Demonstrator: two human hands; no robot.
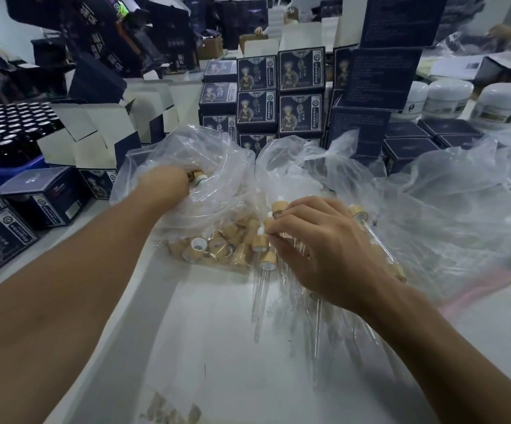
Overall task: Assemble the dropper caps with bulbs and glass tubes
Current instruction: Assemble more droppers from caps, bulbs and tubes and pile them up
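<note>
- Left hand (168, 183) reached far into the clear bag (205, 166), fingers curled round a bamboo cap (198, 175); loose caps (217, 249) lay nearer, bag's bottom.
- Right hand (318, 249) pinched an assembled dropper (271, 223); glass tubes (318, 316) pointed toward the person.

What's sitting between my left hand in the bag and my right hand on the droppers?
In the head view, loose bamboo caps heaped inside the clear plastic bag lie between the left hand and the right hand, plus bag film.
</note>
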